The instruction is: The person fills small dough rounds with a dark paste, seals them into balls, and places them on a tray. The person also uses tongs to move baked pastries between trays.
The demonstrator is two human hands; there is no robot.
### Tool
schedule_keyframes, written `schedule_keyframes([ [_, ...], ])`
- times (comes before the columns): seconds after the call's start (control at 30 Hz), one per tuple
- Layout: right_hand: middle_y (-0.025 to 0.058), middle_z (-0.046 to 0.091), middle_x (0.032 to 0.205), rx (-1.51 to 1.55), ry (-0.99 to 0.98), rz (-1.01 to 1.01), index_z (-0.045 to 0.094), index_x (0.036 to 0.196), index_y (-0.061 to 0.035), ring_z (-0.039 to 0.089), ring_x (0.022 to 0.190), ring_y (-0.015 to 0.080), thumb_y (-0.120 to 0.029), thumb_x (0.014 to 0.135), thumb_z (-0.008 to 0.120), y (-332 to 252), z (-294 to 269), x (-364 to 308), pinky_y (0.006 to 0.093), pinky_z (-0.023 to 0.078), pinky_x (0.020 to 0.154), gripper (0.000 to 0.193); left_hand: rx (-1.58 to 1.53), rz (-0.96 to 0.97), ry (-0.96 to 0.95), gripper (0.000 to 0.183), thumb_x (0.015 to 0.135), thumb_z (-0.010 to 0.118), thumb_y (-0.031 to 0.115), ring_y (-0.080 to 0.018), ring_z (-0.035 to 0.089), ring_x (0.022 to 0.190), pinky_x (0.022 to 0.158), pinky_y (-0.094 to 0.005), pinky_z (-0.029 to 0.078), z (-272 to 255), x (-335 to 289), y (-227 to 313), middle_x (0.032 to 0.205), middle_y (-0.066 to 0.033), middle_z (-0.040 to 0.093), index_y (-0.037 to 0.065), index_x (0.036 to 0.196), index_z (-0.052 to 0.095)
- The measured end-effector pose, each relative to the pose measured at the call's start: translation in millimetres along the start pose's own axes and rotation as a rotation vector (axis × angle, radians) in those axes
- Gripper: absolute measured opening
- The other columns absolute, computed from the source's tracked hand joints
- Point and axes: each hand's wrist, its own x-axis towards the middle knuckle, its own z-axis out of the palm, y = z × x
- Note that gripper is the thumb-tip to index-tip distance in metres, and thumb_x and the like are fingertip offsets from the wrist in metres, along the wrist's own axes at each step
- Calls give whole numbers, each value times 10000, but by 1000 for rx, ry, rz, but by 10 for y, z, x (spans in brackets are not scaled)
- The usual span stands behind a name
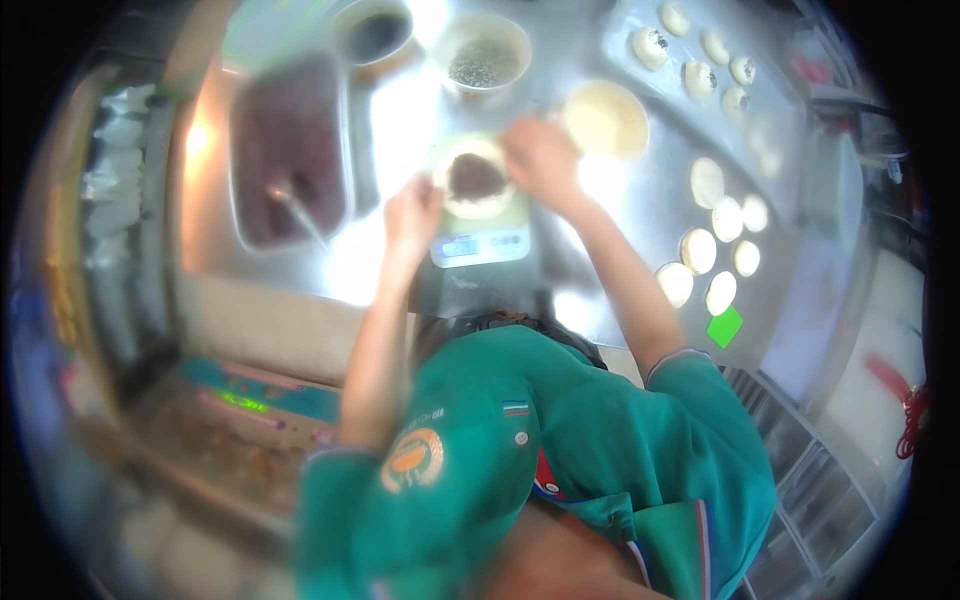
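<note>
A round, pale dough wrapper [479, 208] with a mound of dark red-brown paste filling [477, 177] in its middle is over a small kitchen scale [482, 247] with a lit display. Whether it rests on the scale's pan or is lifted a little, I cannot tell. My left hand [411, 216] is closed at the wrapper's left edge, fingertips against the dough. On the far right edge, my right hand [541, 160] is closed too, its fingers pinching the rim. Blur softens both sets of fingertips.
To the left stands a metal tray [240, 190] of dark paste with a spatula [300, 218] in it. Bowls [482, 52] line the back, with a yellowish bowl [607, 120] nearer right. Several dough rounds [698, 251] lie right, below a tray [625, 75] of topped buns.
</note>
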Motion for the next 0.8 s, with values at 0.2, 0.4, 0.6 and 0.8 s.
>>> schedule_keyframes([
  [0.2, 118, 630, 875, 120, 130, 212, 679, 834, -46, 635, 804, 310, -93, 780, 707, 49, 119, -323, 393, 507, 702, 77, -10, 66, -11, 128, 859, 655, 126, -206, 632, 710, 666, -343, 493, 121, 40, 83, 910, -136, 662, 5, 889, 629],
  [0.4, 127, 701, 875, 550, 115, 496, 687, 891, -5, 671, 781, 199, -70, 829, 700, -217, 192, -312, 298, 512, 711, 91, -872, -71, -44, 94, 917, 617, 114, -241, 580, 1058, 884, -377, 483, 289, -51, 80, 1180, -111, 611, 34, 967, 626],
  [0.6, 52, 701, 877, 901, 98, 615, 691, 930, 22, 638, 787, 120, -75, 865, 698, -335, -235, -290, 263, 513, 724, 117, -1340, -279, -227, 214, 955, 595, 180, -220, 585, 1102, 955, -399, 497, -78, -186, 439, 1246, -112, 587, 58, 1130, 586],
  [0.8, 68, 696, 918, 1300, 125, 654, 675, 981, 20, 636, 808, 108, -80, 893, 682, -943, -578, -296, 267, 544, 732, 134, -1966, -186, -202, 473, 1001, 411, 399, -326, 537, 1207, 1048, -491, 429, -216, -356, 437, 1292, -201, 552, 16, 1263, 500],
])
